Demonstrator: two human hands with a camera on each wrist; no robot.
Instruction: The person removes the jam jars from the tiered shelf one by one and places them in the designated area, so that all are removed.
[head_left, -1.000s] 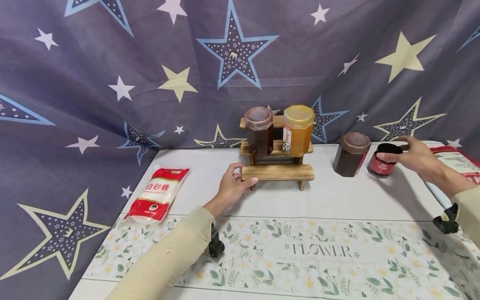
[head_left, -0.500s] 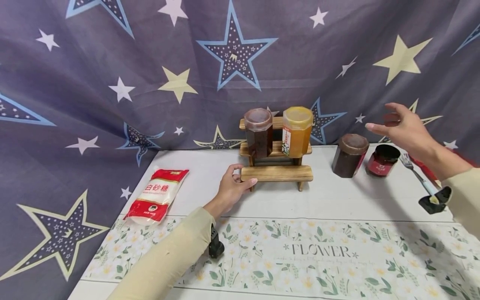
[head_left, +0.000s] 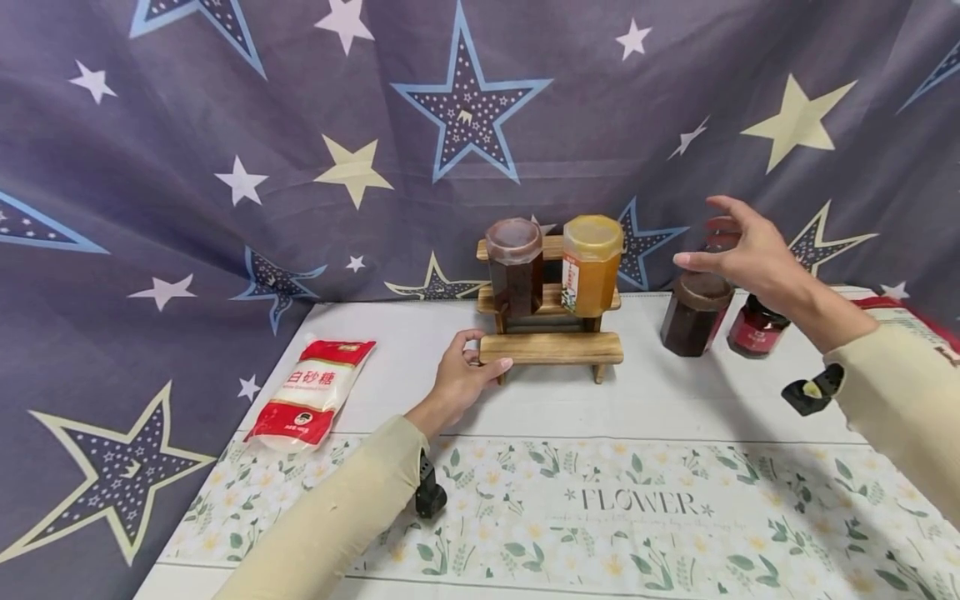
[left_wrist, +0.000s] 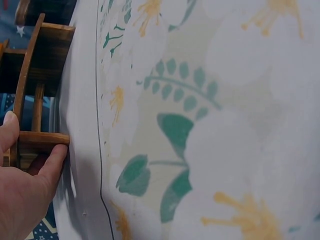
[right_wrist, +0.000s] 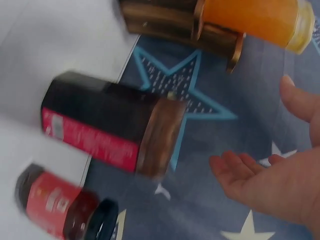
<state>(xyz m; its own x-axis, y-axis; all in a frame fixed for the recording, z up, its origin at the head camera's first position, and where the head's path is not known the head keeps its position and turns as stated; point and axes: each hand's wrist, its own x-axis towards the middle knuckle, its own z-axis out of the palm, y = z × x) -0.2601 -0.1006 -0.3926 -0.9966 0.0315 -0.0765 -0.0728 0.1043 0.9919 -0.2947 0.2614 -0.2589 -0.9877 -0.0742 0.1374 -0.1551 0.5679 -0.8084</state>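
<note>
My left hand [head_left: 461, 377] holds the left end of the lowest step of a small wooden stepped rack [head_left: 551, 348], thumb on the step's front. On the rack stand a dark jar [head_left: 515, 279] and a jar of amber honey [head_left: 592, 271], side by side. Above a second dark jar [head_left: 688, 327] on the table hovers my right hand [head_left: 761, 254], its fingers spread and holding nothing. The right wrist view shows a gap between that hand and the dark jar's brown lid [right_wrist: 161, 137]. Beside it stands a smaller jar with a red label [head_left: 754, 333], partly behind the right forearm.
A red-and-white bag of white sugar [head_left: 313, 392] lies at the table's left. Another red-and-white packet [head_left: 911, 321] lies at the far right, partly behind the sleeve. A starry curtain [head_left: 465, 208] hangs behind the table, which has a floral cloth [head_left: 637, 467].
My right hand has let go of the small red-labelled jar, risen, and moved left over the dark jar. The left hand stays on the rack.
</note>
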